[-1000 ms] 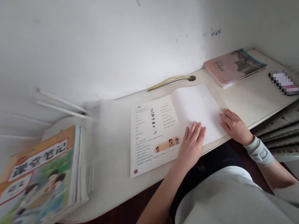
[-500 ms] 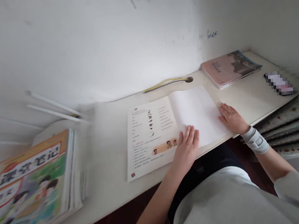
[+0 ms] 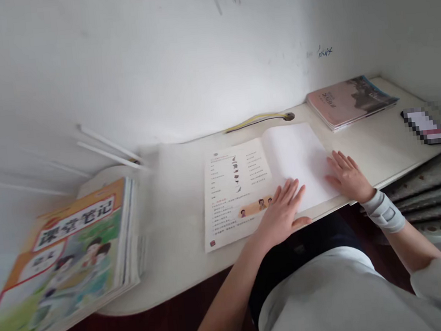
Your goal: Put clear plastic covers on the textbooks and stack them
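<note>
An open workbook (image 3: 230, 185) lies on the desk in front of me, its left page printed with text, small pictures and a strip of cartoon figures. A blank white page (image 3: 298, 158) makes up its right side. My left hand (image 3: 285, 211) rests flat near the book's lower middle, fingers stretched across the fold and thumb out to the right. By the right edge of the blank page is my right hand (image 3: 347, 175), open with spread fingers, its fingertips at the paper's border. A grey band circles the right wrist. Neither hand grips anything.
A stack of books (image 3: 77, 257) with a colourful cover stands at the left. More books (image 3: 350, 102) lie at the back right, near a phone (image 3: 425, 126) blurred by pixels. Yellow and black cables (image 3: 255, 120) run to a hole by the wall. A patterned curtain (image 3: 422, 193) hangs at the right.
The view has shifted, so the desk and books appear further right. My left hand now lies more across the fold with its thumb spread; the right hand's fingers are more spread.
</note>
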`<state>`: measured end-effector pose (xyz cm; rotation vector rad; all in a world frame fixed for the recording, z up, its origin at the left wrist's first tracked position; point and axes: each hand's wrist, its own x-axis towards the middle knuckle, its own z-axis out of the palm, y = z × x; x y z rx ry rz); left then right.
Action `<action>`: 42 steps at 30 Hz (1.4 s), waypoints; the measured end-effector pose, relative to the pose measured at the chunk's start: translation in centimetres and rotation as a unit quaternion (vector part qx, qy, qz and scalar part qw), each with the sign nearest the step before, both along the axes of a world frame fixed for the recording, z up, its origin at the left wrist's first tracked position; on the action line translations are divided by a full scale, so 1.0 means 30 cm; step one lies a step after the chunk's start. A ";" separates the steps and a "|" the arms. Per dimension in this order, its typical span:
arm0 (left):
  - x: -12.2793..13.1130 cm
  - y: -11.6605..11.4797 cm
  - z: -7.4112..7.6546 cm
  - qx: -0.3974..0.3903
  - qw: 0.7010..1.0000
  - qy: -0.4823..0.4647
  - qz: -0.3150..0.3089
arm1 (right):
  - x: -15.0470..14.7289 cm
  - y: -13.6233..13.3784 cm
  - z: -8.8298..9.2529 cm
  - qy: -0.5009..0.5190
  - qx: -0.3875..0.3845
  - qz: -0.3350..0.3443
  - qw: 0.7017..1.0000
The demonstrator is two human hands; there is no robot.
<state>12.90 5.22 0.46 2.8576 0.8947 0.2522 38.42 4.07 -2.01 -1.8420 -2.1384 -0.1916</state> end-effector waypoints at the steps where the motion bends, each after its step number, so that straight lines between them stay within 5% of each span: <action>1: -0.029 0.018 0.012 -0.011 1.000 -0.012 0.014 | -0.027 -0.011 0.023 -0.004 0.006 0.021 1.000; 6: -0.279 0.131 0.024 -0.020 0.955 -0.063 0.288 | -0.163 -0.063 0.121 -0.051 -0.002 0.247 0.968; 11: -0.494 0.139 -0.013 -0.073 0.878 -0.106 0.462 | -0.221 -0.070 0.090 -0.097 0.034 0.320 0.942; 17: -0.499 0.105 -0.021 -0.094 0.868 -0.100 0.477 | -0.246 -0.069 0.023 -0.108 0.062 0.299 0.946; 26: -0.480 0.123 -0.029 -0.049 0.876 -0.007 0.480 | -0.243 -0.091 0.000 -0.147 0.067 0.265 0.951; 33: -0.482 0.120 -0.013 -0.085 0.865 0.003 0.494 | -0.195 -0.043 0.066 -0.096 -0.040 0.304 0.947; 38: -0.476 0.112 -0.009 -0.089 0.878 0.020 0.470 | -0.164 0.084 0.124 -0.105 -0.093 0.180 0.974; 42: -0.461 0.107 0.005 -0.096 0.883 0.039 0.458 | -0.169 0.194 0.151 -0.101 -0.131 0.159 0.973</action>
